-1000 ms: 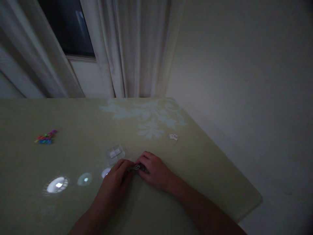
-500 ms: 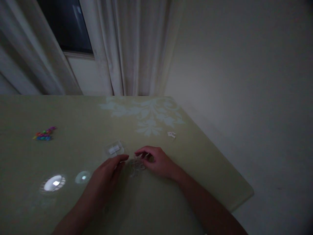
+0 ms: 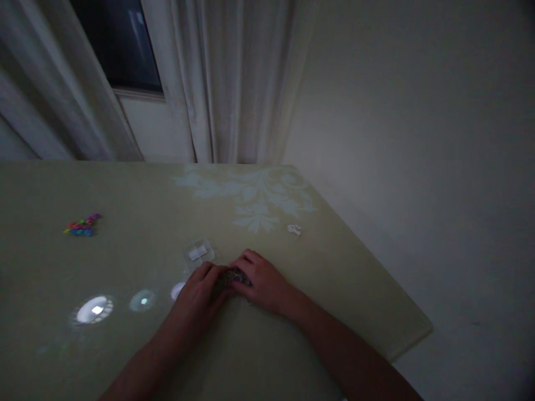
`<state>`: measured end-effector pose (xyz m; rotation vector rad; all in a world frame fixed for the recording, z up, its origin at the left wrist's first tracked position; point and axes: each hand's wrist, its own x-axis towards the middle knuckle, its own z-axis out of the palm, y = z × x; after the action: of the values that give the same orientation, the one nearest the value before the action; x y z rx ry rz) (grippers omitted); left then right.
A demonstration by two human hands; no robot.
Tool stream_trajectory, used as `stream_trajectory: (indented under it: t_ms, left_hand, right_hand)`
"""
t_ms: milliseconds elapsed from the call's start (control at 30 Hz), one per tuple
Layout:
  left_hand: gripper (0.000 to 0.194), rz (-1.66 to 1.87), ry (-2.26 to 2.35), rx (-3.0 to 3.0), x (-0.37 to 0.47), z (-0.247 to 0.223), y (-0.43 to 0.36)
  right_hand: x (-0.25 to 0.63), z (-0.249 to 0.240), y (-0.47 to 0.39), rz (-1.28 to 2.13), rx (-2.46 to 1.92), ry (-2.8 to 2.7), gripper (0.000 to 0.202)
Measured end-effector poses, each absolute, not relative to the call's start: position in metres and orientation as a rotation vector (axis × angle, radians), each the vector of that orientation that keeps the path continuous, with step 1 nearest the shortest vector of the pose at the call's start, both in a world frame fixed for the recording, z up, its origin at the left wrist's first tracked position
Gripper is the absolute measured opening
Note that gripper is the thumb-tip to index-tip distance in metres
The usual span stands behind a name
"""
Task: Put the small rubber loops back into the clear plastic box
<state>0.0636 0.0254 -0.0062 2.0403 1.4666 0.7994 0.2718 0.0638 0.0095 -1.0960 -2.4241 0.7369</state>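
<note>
My left hand (image 3: 204, 287) and my right hand (image 3: 261, 281) curl around a small tangled pile of thin, pale looped pieces (image 3: 236, 275) on the table. The fingers press in on the pile from both sides and hide much of it. It is too dark and blurred to tell what the pieces are. Just beyond my left hand lies a clear plastic box (image 3: 200, 252) with a whitish patch on it.
A heap of small bright-coloured pieces (image 3: 83, 225) lies at the left of the glossy greenish table (image 3: 137, 223). Beyond my right hand are a few small white bits (image 3: 294, 229). Curtains (image 3: 234, 83) hang behind, and a wall (image 3: 397, 139) stands at the right.
Both hands have closed in on the pale pile, my left moving right and my right fingers curling over it. The pile is now gathered between them and mostly covered.
</note>
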Motion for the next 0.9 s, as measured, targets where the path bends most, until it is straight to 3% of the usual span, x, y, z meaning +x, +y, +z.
stream_trajectory:
  t_ms: [167,633,700,767,833,900]
  left_hand:
    - [0.017,0.862,1.469,1.981,0.065,-0.005,0.027]
    - [0.035,0.646,1.350,1.781,0.003,0.018,0.034]
    - [0.046,0.516,1.341,1.855,-0.011,0.019,0.026]
    - [0.072,0.414,1.301,1.946,-0.019,0.019,0.018]
    - [0.089,0.385,1.293,1.999,-0.020,0.020,0.012]
    - [0.090,0.403,1.306,2.018,-0.014,0.020,0.011]
  right_hand:
    - [0.268,0.008,0.064,0.646,-1.087,-2.466,0.014]
    - [0.276,0.018,0.068,0.919,-0.964,-2.132,0.022]
    - [0.281,0.021,0.069,0.966,-0.966,-2.110,0.022]
    - [0.287,0.025,0.071,1.011,-0.988,-2.127,0.022]
    - [0.296,0.028,0.073,1.065,-1.022,-2.191,0.041]
    - [0.304,0.030,0.076,1.110,-1.029,-2.282,0.070]
